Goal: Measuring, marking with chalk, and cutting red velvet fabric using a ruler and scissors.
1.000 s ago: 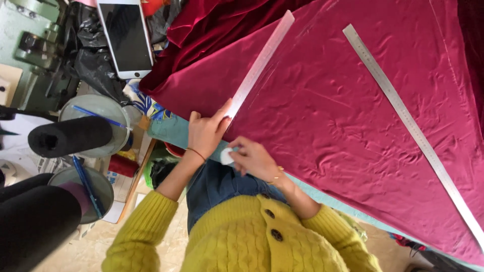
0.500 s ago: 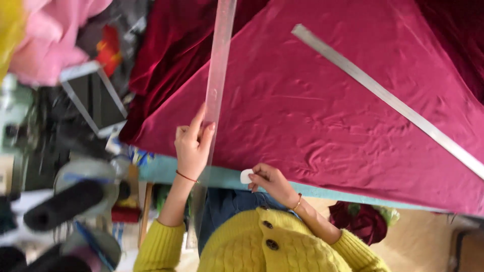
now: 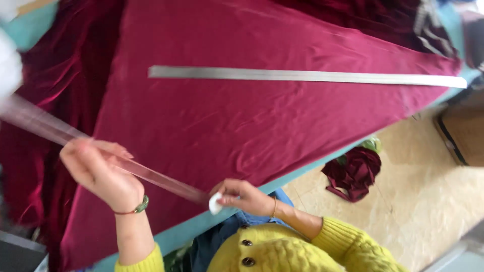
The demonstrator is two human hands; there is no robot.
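**Two hands on a clear ruler over dark red velvet**

The left hand (image 3: 98,171) closes around a long clear ruler (image 3: 151,174), fingers curled over its upper edge and thumb beneath, so the strip passes through the grip; the ruler lies slantwise across the cloth, its far end blurred toward the upper left and its near end reaching the right hand. The right hand (image 3: 242,195) is pinched shut on a small white piece of chalk (image 3: 215,204), which sits at the near end of the ruler, close to the edge of the cloth; whether the chalk touches the fabric cannot be told. A green bracelet (image 3: 141,204) circles the left wrist; a thin gold bangle (image 3: 275,206) circles the right; both arms wear yellow knit sleeves (image 3: 348,242). Under the hands spreads a dark red velvet cloth (image 3: 242,121), laid on a teal table (image 3: 302,168) whose edge shows along the near side. Well apart from the hands, a long metal ruler (image 3: 307,75) lies flat across the upper part of the cloth. On the pale floor (image 3: 433,186) beside the table lies a crumpled scrap of the same red fabric (image 3: 353,171).
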